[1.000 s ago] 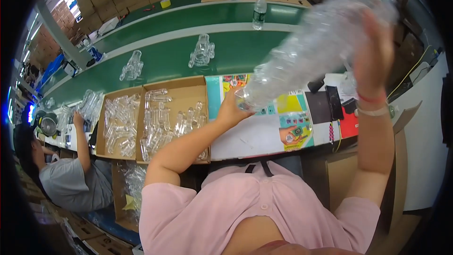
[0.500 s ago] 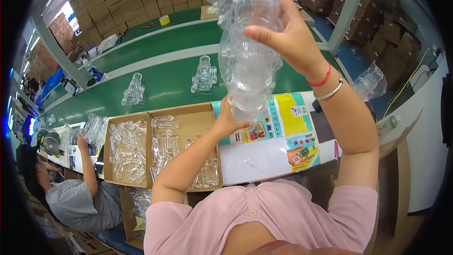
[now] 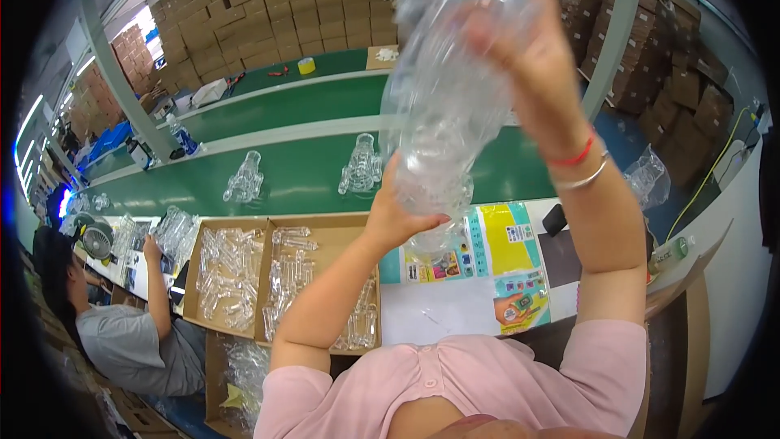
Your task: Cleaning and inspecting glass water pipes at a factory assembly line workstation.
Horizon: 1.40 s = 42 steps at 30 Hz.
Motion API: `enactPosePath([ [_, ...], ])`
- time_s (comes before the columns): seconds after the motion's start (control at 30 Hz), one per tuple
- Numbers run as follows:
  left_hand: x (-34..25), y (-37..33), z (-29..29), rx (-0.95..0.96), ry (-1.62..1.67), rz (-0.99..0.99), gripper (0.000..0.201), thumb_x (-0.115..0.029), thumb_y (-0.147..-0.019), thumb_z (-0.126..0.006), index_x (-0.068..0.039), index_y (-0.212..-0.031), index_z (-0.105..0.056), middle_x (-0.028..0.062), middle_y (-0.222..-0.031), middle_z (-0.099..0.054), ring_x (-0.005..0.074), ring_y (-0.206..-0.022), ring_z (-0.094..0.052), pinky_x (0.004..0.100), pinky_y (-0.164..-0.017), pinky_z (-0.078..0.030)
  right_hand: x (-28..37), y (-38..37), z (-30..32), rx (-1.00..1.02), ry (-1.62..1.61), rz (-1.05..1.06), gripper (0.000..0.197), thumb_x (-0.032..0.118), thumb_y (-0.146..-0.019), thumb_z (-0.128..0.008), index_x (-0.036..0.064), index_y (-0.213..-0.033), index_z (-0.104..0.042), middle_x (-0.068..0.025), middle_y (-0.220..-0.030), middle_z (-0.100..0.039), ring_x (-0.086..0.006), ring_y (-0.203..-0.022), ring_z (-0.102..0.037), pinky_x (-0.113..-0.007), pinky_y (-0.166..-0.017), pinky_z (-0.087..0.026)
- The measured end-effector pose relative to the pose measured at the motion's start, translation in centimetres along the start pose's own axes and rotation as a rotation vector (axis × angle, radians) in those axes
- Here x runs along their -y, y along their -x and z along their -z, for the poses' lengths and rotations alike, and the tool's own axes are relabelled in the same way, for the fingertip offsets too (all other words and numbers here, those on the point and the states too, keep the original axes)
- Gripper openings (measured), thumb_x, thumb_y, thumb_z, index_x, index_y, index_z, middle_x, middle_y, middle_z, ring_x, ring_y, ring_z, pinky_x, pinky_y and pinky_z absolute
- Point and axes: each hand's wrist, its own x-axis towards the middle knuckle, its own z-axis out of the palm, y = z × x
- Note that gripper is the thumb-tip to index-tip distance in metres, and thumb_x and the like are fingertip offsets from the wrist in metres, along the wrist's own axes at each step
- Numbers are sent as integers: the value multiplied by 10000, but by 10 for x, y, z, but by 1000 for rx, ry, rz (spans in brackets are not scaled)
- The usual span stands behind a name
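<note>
here a clear plastic bag [image 3: 447,106] filled with small transparent parts is held up high in front of the camera by both hands. the right hand [image 3: 520,49] is raised above head level, its fingers clenched round the upper part of the bag, with a red string and a silver bangle seen on the wrist; the left hand [image 3: 402,211] is lifted with a bent elbow and is pressed against the bag's lower end, fingers curled on it from below. one bag is held; below it two open cardboard boxes [image 3: 272,276] are set side by side on the surface [image 3: 455,317], each loaded with clear plastic pieces. two clusters of clear pieces [image 3: 361,167] are seen on the green conveyor belt [image 3: 292,175], well apart from each other, and a third, smaller one lies far to the left. coloured instruction sheets [image 3: 504,252] are laid on the surface to the right of the boxes, partly hidden by the bag. the view of the belt's middle is blocked by the raised bag and the right forearm. a co-worker in a grey shirt [image 3: 130,341] is seated at the left, one hand on another bag of clear parts. stacks of brown cartons [image 3: 276,0] are lined behind the belt.
</note>
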Motion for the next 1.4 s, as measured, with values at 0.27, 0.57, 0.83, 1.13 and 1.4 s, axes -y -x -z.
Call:
enactPosePath([
  [0.27, -14, -3, 7, 80, 66, 100, 735, -169, -549, -826, -59, -1190, -486, 99, -1117, -558, 191, -1025, -535, 302, -888, -420, 14, 12, 87, -83, 91, 68, 555, 185, -745, -676, 64, -1216, -411, -78, -1063, -554, -215, -999, -539, -317, -896, -422],
  [0.57, -9, -5, 10, 142, 155, 201, 770, -179, -555, -830, -56, -1218, -458, 106, -1156, -537, 207, -1091, -488, 320, -940, -378, -111, 210, 117, 13, 209, -440, 549, 59, -660, -708, 72, -1143, -449, -39, -1109, -485, -162, -1050, -480, -296, -915, -380],
  [0.83, 10, -5, 10, 127, 303, 181, 711, -59, -584, -796, -41, -1203, -447, 93, -1193, -490, 207, -1098, -475, 340, -944, -386, -129, 263, 123, 88, 222, -585, 689, 112, -638, -757, 50, -1231, -412, -80, -1202, -466, -186, -1149, -426, -296, -979, -322],
  [1.13, 3, -7, 4, 84, 369, 190, 790, -79, -603, -783, -7, -1265, -359, 118, -1186, -489, 238, -1096, -486, 348, -942, -382, -120, 269, 149, 110, -25, -569, 538, 62, -712, -698, 61, -1207, -484, -62, -1227, -479, -165, -1136, -445, -300, -971, -344],
  [1.4, -6, -4, 0, 67, 346, 217, 755, -84, -613, -773, -8, -1251, -376, 108, -1155, -507, 228, -1067, -502, 339, -924, -394, -110, 252, 152, -35, 54, -486, 193, 85, -823, -584, 7, -997, -612, -128, -1117, -573, -206, -1058, -524, -310, -915, -405],
])
